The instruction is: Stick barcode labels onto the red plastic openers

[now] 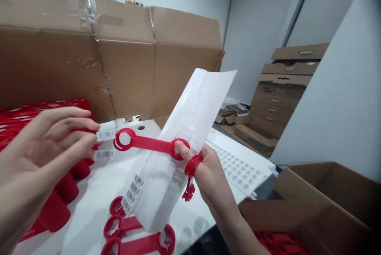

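Observation:
My left hand (56, 140), at the left, pinches two small barcode labels (104, 144) by their edges between thumb and fingers. My right hand (205, 167) grips a curled white label sheet (193, 108), with several barcode stickers (133, 192) left near its lower end. Under the same thumb lies a red plastic strap-like piece (151, 144) with a ring at each end; its left ring is just right of the labels. More red rings (193, 165) hang on the right thumb. Below, similar red pieces (139, 245) lie on the white table (89, 215).
Red cylindrical items (65, 187) are heaped at the left. Large cardboard boxes (127, 64) stand behind the table. Another barcode sheet (238, 167) lies on the right side. An open carton (315, 215) with red parts (279, 243) sits at lower right, and stacked cardboard trays (282, 92) stand farther back.

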`<state>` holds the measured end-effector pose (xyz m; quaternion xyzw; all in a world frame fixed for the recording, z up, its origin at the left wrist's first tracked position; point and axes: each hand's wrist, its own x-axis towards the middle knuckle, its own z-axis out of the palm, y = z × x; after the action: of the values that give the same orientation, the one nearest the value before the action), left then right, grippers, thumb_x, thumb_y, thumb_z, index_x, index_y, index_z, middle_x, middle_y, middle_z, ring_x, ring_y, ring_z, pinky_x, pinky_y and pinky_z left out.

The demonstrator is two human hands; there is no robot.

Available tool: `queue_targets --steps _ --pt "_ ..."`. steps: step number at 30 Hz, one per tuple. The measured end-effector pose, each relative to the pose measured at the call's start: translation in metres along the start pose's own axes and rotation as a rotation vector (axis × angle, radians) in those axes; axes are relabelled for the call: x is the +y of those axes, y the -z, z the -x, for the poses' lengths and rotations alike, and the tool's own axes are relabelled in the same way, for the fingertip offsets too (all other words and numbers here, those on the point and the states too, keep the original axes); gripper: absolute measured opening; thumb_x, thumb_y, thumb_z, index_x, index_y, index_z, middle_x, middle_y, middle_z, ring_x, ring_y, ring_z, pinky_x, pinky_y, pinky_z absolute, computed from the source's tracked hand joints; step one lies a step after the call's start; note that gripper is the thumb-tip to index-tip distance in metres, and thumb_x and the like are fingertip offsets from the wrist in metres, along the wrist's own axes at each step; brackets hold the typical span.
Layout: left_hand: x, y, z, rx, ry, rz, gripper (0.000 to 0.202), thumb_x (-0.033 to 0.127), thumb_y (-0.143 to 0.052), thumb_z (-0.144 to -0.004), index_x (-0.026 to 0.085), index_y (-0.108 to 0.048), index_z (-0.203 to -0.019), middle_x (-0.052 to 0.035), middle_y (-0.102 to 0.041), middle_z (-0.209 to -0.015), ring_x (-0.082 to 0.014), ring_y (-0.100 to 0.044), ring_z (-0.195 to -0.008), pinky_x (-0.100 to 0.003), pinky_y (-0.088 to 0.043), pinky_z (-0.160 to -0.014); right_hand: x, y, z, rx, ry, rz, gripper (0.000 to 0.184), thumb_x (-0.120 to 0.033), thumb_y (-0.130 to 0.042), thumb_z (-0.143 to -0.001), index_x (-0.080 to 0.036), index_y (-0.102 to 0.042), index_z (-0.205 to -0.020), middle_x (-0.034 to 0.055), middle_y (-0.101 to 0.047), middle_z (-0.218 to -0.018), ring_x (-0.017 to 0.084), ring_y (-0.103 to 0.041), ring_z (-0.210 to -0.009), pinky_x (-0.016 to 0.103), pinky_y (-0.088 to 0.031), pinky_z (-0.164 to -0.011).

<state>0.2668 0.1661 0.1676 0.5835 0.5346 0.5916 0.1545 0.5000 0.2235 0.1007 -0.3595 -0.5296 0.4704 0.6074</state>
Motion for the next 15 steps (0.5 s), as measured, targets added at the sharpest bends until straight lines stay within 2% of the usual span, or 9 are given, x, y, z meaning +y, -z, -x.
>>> queue_targets --steps 4,6,8,11,15 --pt "0.002 -0.015 0.017 -0.123 0.042 0.141 0.042 0.041 -0.082 -0.07 0.036 -0.062 -0.106 0.0048 -0.069 -0.081 -0.017 -0.066 -0.072 -0.019 -0.056 -0.049 -0.007 -0.004 0.009 -0.038 -0.01 -0.011 0.03 -0.046 -0.075 -0.085 -0.019 -0.073 -0.098 0.0057 -0.078 -0.092 0.024 -0.072 -0.085 0.032 -0.056 -0.073" --pt "0.004 -0.023 0.022 -0.145 0.117 0.174 0.043 0.039 -0.084 -0.071 0.033 -0.06 -0.106 0.0043 -0.069 -0.077 -0.0151 -0.065 -0.063 -0.017 -0.053 -0.043 -0.011 -0.007 0.015 -0.05 -0.024 -0.009 0.03 -0.047 -0.074 -0.086 -0.019 -0.073 -0.097 0.0058 -0.078 -0.095 0.023 -0.072 -0.085 0.03 -0.056 -0.07" --pt "0.005 -0.03 0.024 -0.143 0.143 0.215 0.043 0.037 -0.085 -0.071 0.032 -0.058 -0.104 0.0051 -0.069 -0.08 -0.0131 -0.066 -0.065 -0.015 -0.057 -0.05 -0.014 -0.009 0.019 -0.055 -0.03 -0.002 0.03 -0.047 -0.074 -0.086 -0.019 -0.073 -0.096 0.005 -0.079 -0.094 0.021 -0.072 -0.083 0.028 -0.056 -0.069" --pt "0.007 -0.034 0.024 -0.138 0.136 0.241 0.042 0.035 -0.087 -0.071 0.033 -0.058 -0.102 0.0066 -0.07 -0.089 -0.0119 -0.068 -0.08 -0.015 -0.062 -0.069 -0.016 -0.012 0.022 -0.071 -0.045 0.0 0.03 -0.047 -0.073 -0.086 -0.019 -0.072 -0.096 0.0036 -0.079 -0.092 0.019 -0.071 -0.082 0.026 -0.056 -0.068" --pt "0.008 -0.03 0.025 -0.142 0.144 0.208 0.043 0.036 -0.087 -0.071 0.037 -0.059 -0.103 0.0065 -0.068 -0.092 -0.0128 -0.066 -0.079 -0.014 -0.061 -0.059 -0.016 -0.012 0.025 -0.101 -0.056 -0.004 0.03 -0.047 -0.073 -0.086 -0.018 -0.072 -0.094 0.0039 -0.078 -0.091 0.018 -0.071 -0.081 0.025 -0.056 -0.067"
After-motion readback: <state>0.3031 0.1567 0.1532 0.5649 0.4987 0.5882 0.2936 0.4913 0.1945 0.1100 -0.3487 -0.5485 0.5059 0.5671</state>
